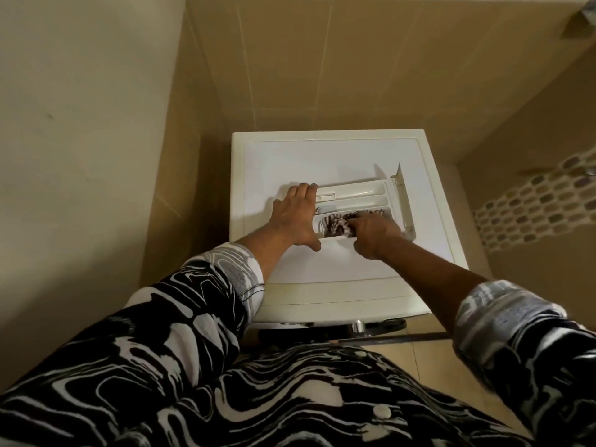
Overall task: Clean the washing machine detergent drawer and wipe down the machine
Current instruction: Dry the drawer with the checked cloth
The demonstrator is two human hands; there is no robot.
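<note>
The drawer lies out of its slot on top of the machine, a little to the 3 o'clock side of the lid's middle, its long side running 9 to 3. Its front panel stands up at the 3 o'clock end.

The left hand is at the drawer's 9 o'clock end. Its fingers bend over the far corner and the thumb is spread against the near edge, so the hand spans that end and holds it. The forearm comes in from 7 o'clock, with the sleeve pushed up.

The right hand is at the compartment on the drawer's 6 o'clock side. Its fingers are curled down onto a dark-and-white cloth, bunched inside that compartment, and grip it. The cloth shows just at 9 o'clock of the knuckles. This arm reaches in from 4 o'clock, nearly straight.
</note>
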